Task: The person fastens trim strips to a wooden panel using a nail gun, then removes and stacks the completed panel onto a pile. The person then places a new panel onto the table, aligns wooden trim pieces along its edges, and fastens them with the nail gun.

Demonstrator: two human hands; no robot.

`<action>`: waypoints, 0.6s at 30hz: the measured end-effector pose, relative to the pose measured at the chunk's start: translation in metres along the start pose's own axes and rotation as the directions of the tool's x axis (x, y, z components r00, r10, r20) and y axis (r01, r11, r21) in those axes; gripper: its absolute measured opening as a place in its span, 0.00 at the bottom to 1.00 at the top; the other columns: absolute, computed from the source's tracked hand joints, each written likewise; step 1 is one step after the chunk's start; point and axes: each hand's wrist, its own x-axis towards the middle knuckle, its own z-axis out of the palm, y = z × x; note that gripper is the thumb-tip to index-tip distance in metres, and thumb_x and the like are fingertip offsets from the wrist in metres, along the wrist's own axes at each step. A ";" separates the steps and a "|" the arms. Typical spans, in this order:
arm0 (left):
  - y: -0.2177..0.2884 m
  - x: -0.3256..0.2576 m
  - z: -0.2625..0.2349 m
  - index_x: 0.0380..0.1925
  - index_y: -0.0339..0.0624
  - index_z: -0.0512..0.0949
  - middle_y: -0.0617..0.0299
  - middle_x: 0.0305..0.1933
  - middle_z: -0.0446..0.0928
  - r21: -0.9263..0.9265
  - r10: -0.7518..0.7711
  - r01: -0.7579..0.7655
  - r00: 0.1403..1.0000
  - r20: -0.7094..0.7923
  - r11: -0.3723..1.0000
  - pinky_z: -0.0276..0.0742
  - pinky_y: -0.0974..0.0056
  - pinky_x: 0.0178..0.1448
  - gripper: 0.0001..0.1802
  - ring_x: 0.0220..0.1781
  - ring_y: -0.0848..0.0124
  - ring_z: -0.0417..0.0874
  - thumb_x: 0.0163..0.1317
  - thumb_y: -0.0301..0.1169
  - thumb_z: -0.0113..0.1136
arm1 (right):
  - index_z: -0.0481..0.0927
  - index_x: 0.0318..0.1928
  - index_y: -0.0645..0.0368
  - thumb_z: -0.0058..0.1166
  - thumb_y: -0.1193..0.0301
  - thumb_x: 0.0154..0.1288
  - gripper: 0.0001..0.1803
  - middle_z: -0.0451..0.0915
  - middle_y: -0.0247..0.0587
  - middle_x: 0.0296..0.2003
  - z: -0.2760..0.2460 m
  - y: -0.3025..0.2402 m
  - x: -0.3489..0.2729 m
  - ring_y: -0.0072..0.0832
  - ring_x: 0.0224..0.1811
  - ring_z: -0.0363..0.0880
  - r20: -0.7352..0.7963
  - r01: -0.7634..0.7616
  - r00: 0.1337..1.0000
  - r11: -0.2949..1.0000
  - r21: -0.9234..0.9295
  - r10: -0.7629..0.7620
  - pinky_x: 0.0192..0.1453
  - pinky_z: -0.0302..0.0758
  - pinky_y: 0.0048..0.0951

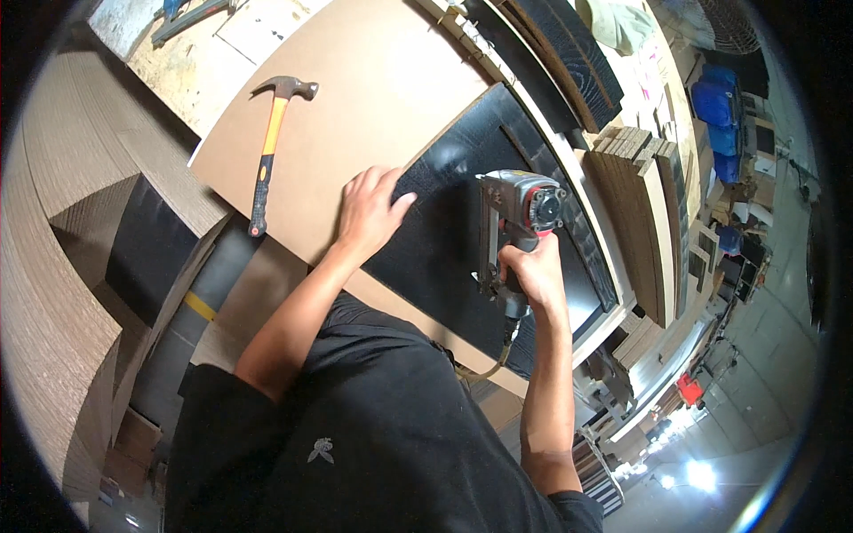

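Observation:
My right hand (536,271) is wrapped round the handle of a grey and red pneumatic nail gun (511,209), held over a glossy black panel (444,231). A hose (502,362) runs from the bottom of its handle. My left hand (369,209) lies with its thumb apart from the fingers, at the edge where the tan board (355,80) meets the black panel. Nothing shows in it. To its left, a claw hammer (268,151) with an orange and black handle rests on the tan board.
Stacked wooden strips (635,213) stand right of the black panel, below dark boards (569,62). Large wood-grain panels (80,178) rise at the left. A metal clamp-like tool (191,22) lies at the far left. Blue bundles (715,107) are in the right background.

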 end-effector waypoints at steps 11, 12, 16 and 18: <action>-0.027 -0.068 -0.023 0.45 0.40 0.83 0.57 0.45 0.81 -0.121 -0.142 0.131 0.986 -0.089 0.984 0.71 0.55 0.60 0.14 0.52 0.57 0.79 0.59 0.30 0.69 | 0.79 0.34 0.68 0.54 0.81 0.51 0.08 0.78 0.36 0.20 0.030 -0.012 0.008 0.23 0.18 0.78 0.076 0.039 0.996 0.999 -0.022 -0.037 0.25 0.74 0.27; -0.028 -0.068 -0.023 0.44 0.40 0.83 0.57 0.44 0.81 -0.128 -0.140 0.128 0.986 -0.086 0.983 0.72 0.55 0.60 0.14 0.51 0.57 0.80 0.58 0.31 0.70 | 0.79 0.35 0.69 0.54 0.80 0.51 0.09 0.78 0.36 0.19 0.031 -0.016 0.008 0.23 0.18 0.78 0.079 0.035 0.996 0.998 -0.044 -0.032 0.25 0.74 0.27; -0.030 -0.067 -0.022 0.42 0.40 0.84 0.57 0.42 0.81 -0.156 -0.127 0.111 0.987 -0.098 0.981 0.73 0.55 0.58 0.13 0.49 0.57 0.80 0.57 0.32 0.71 | 0.79 0.35 0.68 0.54 0.80 0.50 0.09 0.78 0.36 0.19 0.030 -0.016 0.010 0.23 0.19 0.78 0.114 0.028 0.993 0.995 -0.094 -0.017 0.26 0.75 0.27; -0.031 -0.066 -0.022 0.42 0.40 0.84 0.57 0.42 0.81 -0.156 -0.130 0.114 0.987 -0.097 0.981 0.73 0.55 0.58 0.13 0.49 0.57 0.81 0.57 0.32 0.71 | 0.79 0.36 0.68 0.54 0.80 0.50 0.10 0.78 0.36 0.19 0.031 -0.019 0.008 0.23 0.19 0.78 0.111 0.003 0.994 0.993 -0.116 0.010 0.26 0.75 0.28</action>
